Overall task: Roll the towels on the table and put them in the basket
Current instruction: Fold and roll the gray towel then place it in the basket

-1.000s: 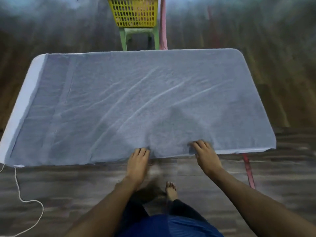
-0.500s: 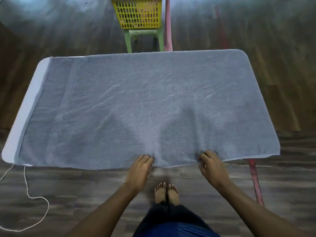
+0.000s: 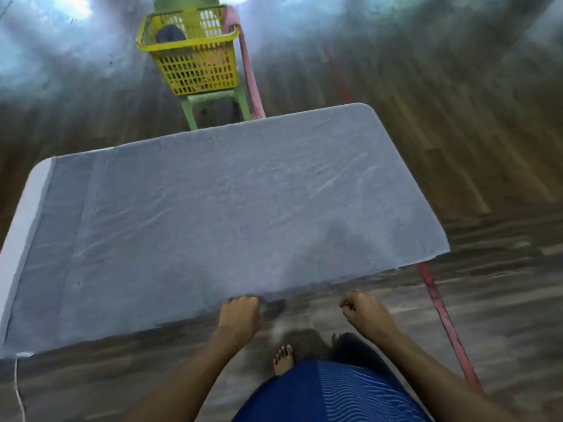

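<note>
Grey towel lies spread flat over the table, covering almost all of it; only a white strip of tabletop shows at the left of the frame. The left hand sits at the towel's near edge, lower centre, with fingers curled under and knuckles touching the hem, apparently pinching it, though blur hides the grip itself. The right hand is just below the same edge and slightly apart from it, fingers curled in, with nothing visible in them.

At upper centre-left a yellow basket stands on a green stool, well apart from the hands, with a dark bundle inside. A pink cloth hangs just beside the basket. A red strap runs across the wood floor at lower right, and a white cord trails at lower left.
</note>
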